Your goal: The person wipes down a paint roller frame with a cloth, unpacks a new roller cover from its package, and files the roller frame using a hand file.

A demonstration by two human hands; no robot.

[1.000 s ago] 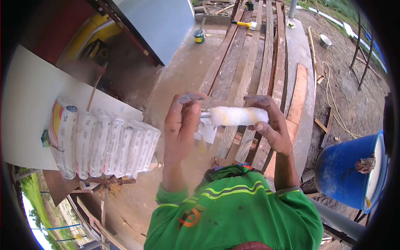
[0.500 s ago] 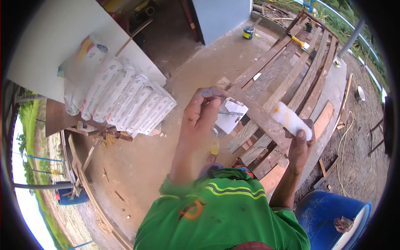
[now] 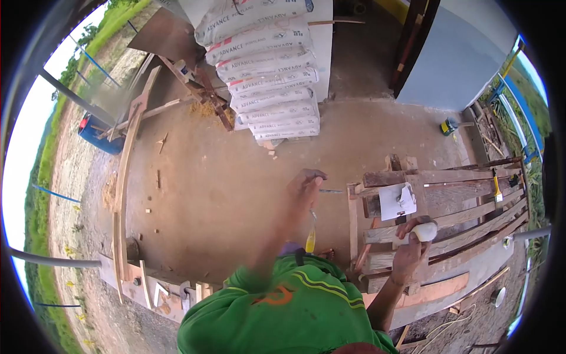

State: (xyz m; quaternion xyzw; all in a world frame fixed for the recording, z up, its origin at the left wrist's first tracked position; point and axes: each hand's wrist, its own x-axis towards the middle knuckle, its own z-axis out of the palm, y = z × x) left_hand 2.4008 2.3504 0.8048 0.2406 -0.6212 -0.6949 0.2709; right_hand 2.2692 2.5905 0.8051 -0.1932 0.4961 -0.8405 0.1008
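My left hand (image 3: 305, 187) is closed on a thin metal roller frame. Its bare rod (image 3: 331, 191) sticks out to the right, and a yellow handle (image 3: 311, 241) hangs below the hand. Farther right, my right hand (image 3: 410, 242) grips a white fluffy roller sleeve (image 3: 425, 231), seen nearly end-on. Sleeve and frame are apart. Just beyond the right hand, a white paper (image 3: 397, 202) with a torn piece on it lies on the wooden slats (image 3: 460, 218).
Stacked cement bags (image 3: 271, 76) stand ahead. A paint can (image 3: 448, 126) is on the floor at the right, and a yellow-handled brush (image 3: 497, 187) rests on the slats. Long boards (image 3: 127, 177) and a blue barrel (image 3: 100, 134) are at the left.
The view has swung left. The sleeve, earlier between both hands beside the rod, is now away from the frame in my right hand, and its end faces the camera.
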